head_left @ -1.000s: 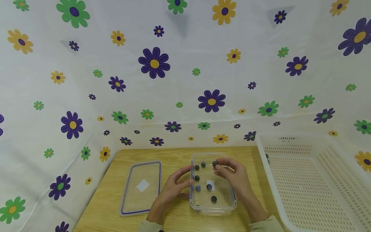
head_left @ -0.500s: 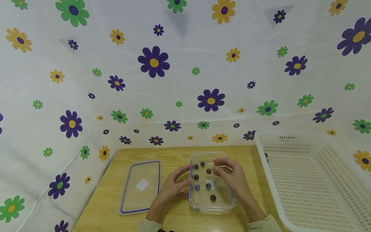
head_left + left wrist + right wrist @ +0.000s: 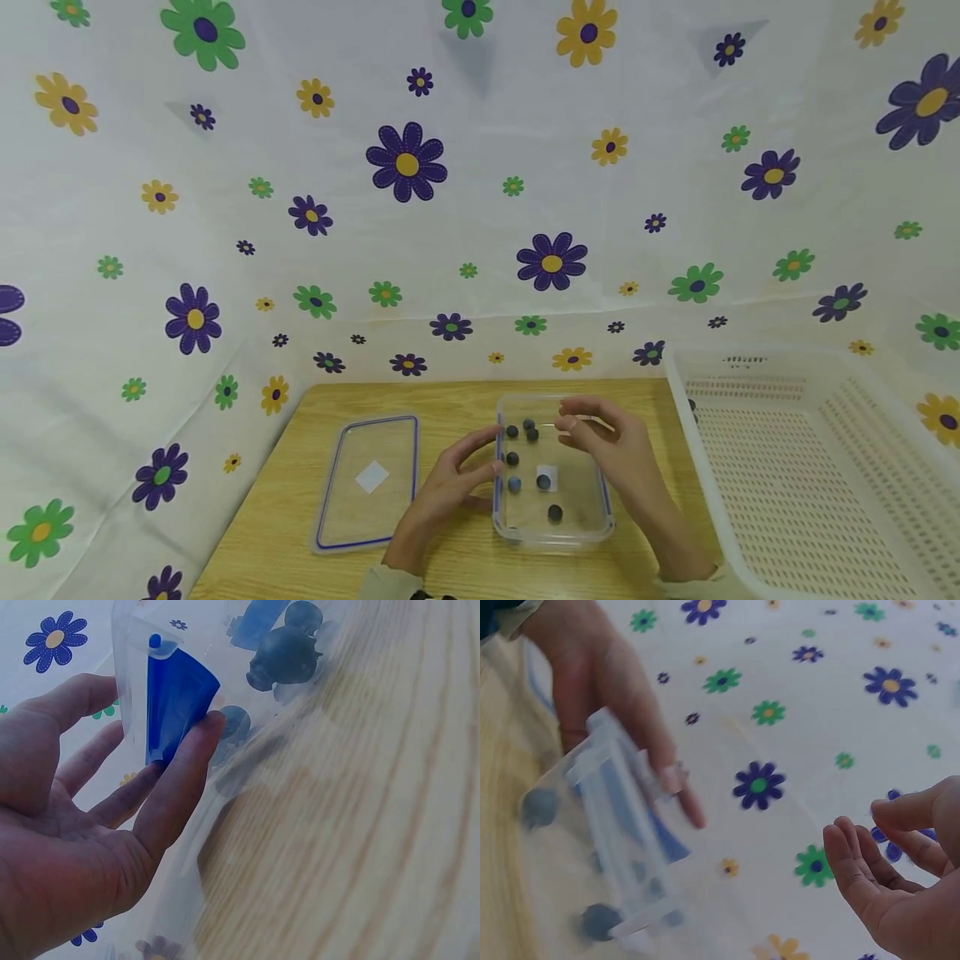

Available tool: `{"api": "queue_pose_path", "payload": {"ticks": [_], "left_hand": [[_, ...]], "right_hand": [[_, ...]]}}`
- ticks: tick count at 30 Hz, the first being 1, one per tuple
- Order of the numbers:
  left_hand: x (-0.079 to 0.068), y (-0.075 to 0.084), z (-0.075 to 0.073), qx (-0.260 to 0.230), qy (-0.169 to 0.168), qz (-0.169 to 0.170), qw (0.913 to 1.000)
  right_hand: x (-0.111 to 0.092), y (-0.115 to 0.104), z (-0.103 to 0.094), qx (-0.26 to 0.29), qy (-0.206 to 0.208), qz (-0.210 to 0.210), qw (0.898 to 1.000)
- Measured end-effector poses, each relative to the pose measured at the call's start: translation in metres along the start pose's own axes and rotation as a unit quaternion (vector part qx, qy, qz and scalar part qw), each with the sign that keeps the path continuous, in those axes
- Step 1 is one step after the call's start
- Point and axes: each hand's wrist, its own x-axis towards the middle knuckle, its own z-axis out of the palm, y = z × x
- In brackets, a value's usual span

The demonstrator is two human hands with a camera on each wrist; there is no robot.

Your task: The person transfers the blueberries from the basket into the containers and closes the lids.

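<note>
Left hand (image 3: pixel 448 485) spread against the clear box (image 3: pixel 553 537), right hand (image 3: pixel 613 437) loose and empty, we expect light, roll-prone balls (image 3: pixel 555 513), best pinched mid-width.

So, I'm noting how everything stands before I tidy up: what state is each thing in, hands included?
Box: upright, uncovered
Lid: off, lying flat on the table
Blue clip: unfastened, jutting from the box's side
Balls: loose inside the box
Basket: upright, uncovered
Left hand: touching the box's clip side
Right hand: over the box, holding nothing
</note>
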Motion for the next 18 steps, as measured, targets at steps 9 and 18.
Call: {"api": "queue_pose_path", "payload": {"ticks": [9, 18], "left_hand": [[0.001, 0.001, -0.001, -0.006, 0.005, 0.0, 1.0], [0.0, -0.001, -0.001, -0.008, 0.004, 0.001, 1.0]], "right_hand": [[-0.007, -0.064, -0.023, -0.041, -0.009, -0.039, 0.998], [0.01, -0.082, -0.086, -0.09, 0.002, -0.056, 0.994]]}}
